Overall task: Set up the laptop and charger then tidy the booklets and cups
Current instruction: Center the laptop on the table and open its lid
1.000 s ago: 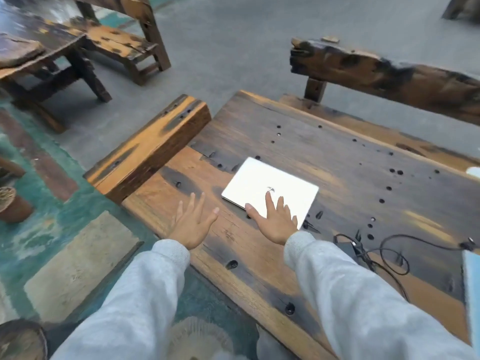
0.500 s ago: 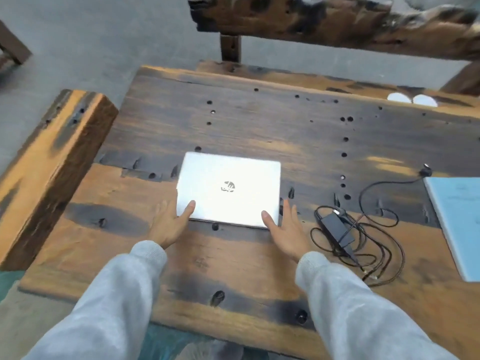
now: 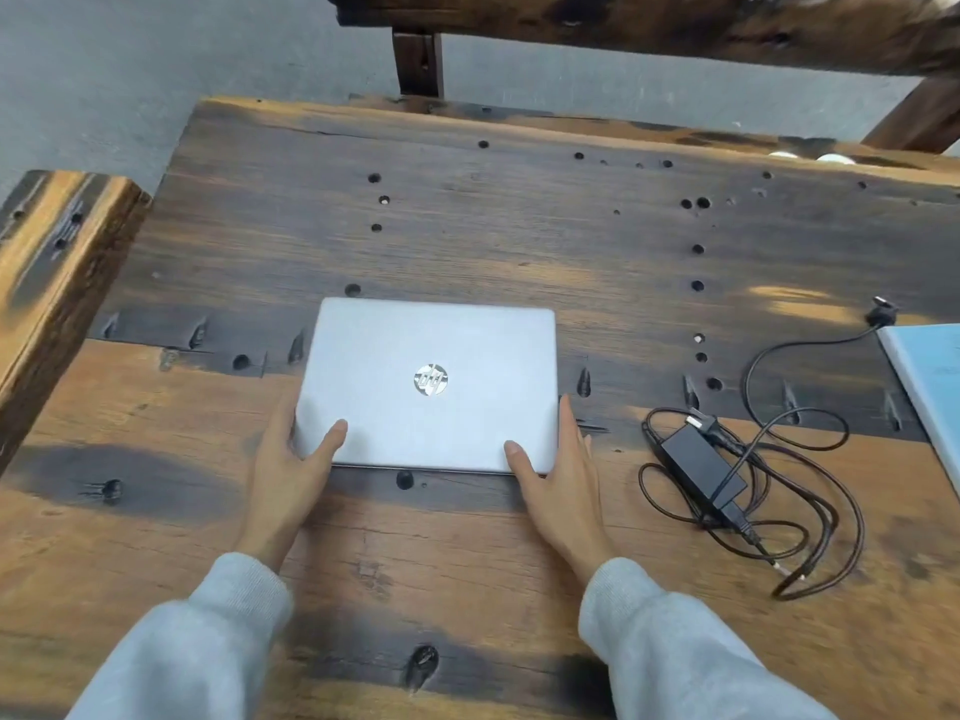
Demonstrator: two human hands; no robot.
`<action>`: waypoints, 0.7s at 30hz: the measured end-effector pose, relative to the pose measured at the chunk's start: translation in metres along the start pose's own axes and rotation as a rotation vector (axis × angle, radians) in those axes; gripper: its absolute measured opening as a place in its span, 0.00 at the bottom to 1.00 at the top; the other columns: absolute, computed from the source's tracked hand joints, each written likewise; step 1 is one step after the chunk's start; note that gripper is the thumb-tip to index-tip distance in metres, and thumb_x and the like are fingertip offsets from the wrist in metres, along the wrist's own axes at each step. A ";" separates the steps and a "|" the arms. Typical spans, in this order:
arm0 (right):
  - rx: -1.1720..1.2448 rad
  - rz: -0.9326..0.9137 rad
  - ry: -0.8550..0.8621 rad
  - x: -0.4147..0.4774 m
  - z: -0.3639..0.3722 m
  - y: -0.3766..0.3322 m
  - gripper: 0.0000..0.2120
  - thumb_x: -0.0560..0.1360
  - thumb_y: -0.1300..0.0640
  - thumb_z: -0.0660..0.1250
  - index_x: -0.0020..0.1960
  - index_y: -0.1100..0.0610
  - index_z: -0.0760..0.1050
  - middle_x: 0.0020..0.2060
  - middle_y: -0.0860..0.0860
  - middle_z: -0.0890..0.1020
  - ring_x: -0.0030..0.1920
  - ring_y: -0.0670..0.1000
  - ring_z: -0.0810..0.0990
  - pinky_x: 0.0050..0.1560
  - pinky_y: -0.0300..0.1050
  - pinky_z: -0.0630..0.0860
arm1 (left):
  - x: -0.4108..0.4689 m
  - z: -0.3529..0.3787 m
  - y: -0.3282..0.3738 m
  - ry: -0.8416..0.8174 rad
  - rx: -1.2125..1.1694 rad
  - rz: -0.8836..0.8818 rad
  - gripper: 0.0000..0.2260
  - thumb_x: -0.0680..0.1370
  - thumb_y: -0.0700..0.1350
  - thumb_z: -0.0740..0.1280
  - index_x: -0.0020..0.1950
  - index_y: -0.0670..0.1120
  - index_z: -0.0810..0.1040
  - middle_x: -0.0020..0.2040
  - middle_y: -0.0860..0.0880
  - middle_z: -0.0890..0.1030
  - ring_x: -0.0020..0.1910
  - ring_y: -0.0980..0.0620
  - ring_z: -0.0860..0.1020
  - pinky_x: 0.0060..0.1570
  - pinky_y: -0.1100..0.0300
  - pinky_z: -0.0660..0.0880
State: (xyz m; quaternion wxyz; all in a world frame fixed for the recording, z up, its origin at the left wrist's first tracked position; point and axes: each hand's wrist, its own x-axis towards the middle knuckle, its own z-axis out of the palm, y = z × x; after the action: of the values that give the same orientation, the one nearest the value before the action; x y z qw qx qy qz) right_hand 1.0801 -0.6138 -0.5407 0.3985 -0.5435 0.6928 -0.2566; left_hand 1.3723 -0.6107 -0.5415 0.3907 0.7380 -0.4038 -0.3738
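Note:
A closed silver laptop (image 3: 431,381) lies flat in the middle of the dark wooden table (image 3: 519,226). My left hand (image 3: 291,470) holds its near left corner, thumb on the lid and fingers along the side edge. My right hand (image 3: 561,480) grips the near right corner the same way. To the right lies a black charger brick (image 3: 701,470) with its cable in loose loops. A pale blue booklet (image 3: 930,387) is cut off by the right edge. Two white cup rims (image 3: 831,158) show at the far right edge of the table.
A wooden bench (image 3: 57,262) runs along the table's left side. A heavy wooden bench back (image 3: 649,23) stands behind the far edge. The charger's plug end (image 3: 883,311) lies near the booklet. Grey floor lies beyond.
The view has swung to centre on the laptop. Both hands have closed in on the laptop's near corners, and the laptop sits square to me instead of angled.

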 end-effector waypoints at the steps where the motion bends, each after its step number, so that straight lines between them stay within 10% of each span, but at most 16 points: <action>1: 0.004 -0.011 0.024 -0.001 0.001 0.003 0.40 0.78 0.48 0.68 0.81 0.52 0.49 0.80 0.47 0.58 0.79 0.50 0.55 0.79 0.54 0.50 | 0.000 -0.001 -0.001 0.032 -0.062 -0.033 0.24 0.77 0.48 0.73 0.69 0.65 0.72 0.61 0.72 0.78 0.62 0.73 0.74 0.66 0.60 0.68; 7: 0.073 0.037 0.080 -0.003 -0.007 0.022 0.42 0.76 0.51 0.71 0.81 0.48 0.50 0.77 0.48 0.65 0.76 0.50 0.63 0.75 0.55 0.62 | -0.018 0.007 -0.005 0.046 -0.152 -0.066 0.23 0.75 0.45 0.75 0.67 0.64 0.76 0.64 0.66 0.79 0.66 0.66 0.74 0.68 0.58 0.68; 16: 0.028 -0.021 0.105 -0.023 -0.057 0.079 0.41 0.76 0.50 0.72 0.80 0.46 0.52 0.76 0.34 0.53 0.70 0.22 0.43 0.65 0.18 0.43 | -0.078 0.056 0.015 0.070 -0.187 -0.086 0.28 0.76 0.44 0.74 0.73 0.59 0.70 0.69 0.56 0.77 0.66 0.60 0.75 0.66 0.58 0.68; 21: -0.027 -0.046 0.121 -0.032 -0.093 0.104 0.42 0.75 0.50 0.73 0.80 0.45 0.52 0.78 0.38 0.52 0.71 0.24 0.38 0.69 0.24 0.37 | -0.107 0.091 0.028 0.048 -0.186 -0.074 0.29 0.76 0.43 0.74 0.75 0.56 0.69 0.71 0.53 0.76 0.68 0.58 0.74 0.65 0.59 0.67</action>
State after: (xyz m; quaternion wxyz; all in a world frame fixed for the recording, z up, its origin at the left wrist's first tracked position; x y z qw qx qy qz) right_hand 0.9487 -0.5612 -0.5632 0.3423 -0.5483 0.7063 -0.2886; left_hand 1.2423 -0.5513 -0.5293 0.4529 0.7217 -0.3305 -0.4060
